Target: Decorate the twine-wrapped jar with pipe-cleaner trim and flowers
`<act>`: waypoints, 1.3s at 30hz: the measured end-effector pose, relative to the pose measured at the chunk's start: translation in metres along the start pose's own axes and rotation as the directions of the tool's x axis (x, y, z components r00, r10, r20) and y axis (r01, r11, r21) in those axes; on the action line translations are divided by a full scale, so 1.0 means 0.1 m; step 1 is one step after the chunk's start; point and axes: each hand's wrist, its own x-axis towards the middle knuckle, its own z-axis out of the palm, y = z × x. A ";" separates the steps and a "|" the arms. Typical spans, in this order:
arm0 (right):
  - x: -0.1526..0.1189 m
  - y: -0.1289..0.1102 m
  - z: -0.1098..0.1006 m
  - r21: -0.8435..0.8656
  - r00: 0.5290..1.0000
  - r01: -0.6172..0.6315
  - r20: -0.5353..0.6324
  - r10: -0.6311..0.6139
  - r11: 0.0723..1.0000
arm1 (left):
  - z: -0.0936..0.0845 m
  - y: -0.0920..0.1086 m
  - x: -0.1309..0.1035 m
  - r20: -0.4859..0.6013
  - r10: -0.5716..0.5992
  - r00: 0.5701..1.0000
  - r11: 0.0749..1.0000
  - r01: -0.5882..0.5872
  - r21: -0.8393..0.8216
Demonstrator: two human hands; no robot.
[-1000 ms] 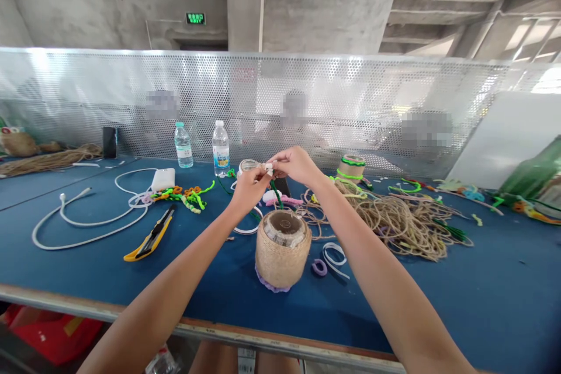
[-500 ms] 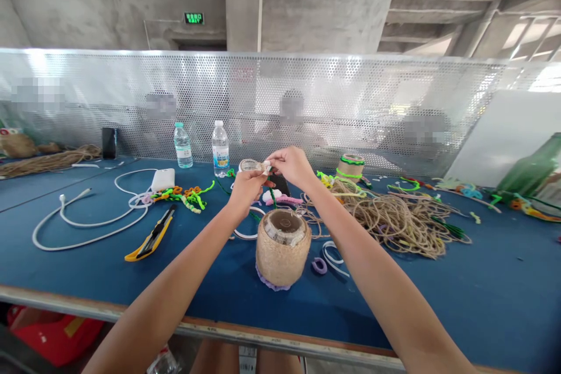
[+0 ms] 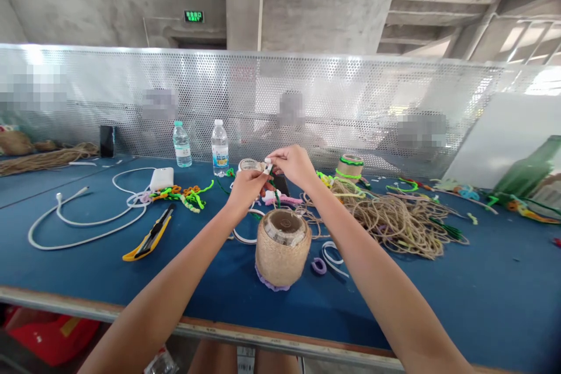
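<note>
My left hand (image 3: 249,188) is closed, its thumb pressed on a small white strip (image 3: 267,169). My right hand (image 3: 293,163) pinches at the same spot, with a bit of white at its fingertips. A dark green fuzzy stem (image 3: 277,197) hangs below my hands; which fingers hold it is hidden. Just behind my left hand shows the round rim of a roll or jar (image 3: 249,164), partly covered. Nearer to me, a twine-wrapped jar (image 3: 283,260) stands with its dark round end up and a purple fuzzy trim around its bottom.
Twine (image 3: 394,216) lies heaped on the right, near a green-banded twine jar (image 3: 349,168). A yellow utility knife (image 3: 149,236), white cable (image 3: 79,224) and power bank (image 3: 162,179) lie left. Two water bottles (image 3: 220,149) stand behind. A purple curl (image 3: 319,266) and white strips (image 3: 333,257) lie beside the jar.
My right hand has shifted very slightly at the white strip, and more of the strip shows by my left thumb. The wrapped jar stays in place.
</note>
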 end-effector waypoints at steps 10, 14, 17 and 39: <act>-0.01 0.00 0.01 0.026 1.000 -0.023 -0.008 0.024 0.999 | 0.02 -0.13 0.04 0.012 0.144 0.990 0.984 -0.144 0.107; -0.01 -0.04 -0.02 0.064 0.999 -0.050 0.009 0.049 0.997 | 0.01 -0.15 0.05 -0.007 0.181 0.983 0.971 -0.178 0.161; -0.01 -0.06 -0.03 0.116 0.996 -0.085 0.025 0.083 0.990 | 0.01 -0.15 0.05 -0.009 0.204 0.979 0.960 -0.198 0.197; -0.03 -0.02 -0.10 0.419 0.928 -0.358 0.262 0.266 0.834 | -0.03 -0.14 -0.01 -0.027 0.453 0.891 0.758 -0.369 0.538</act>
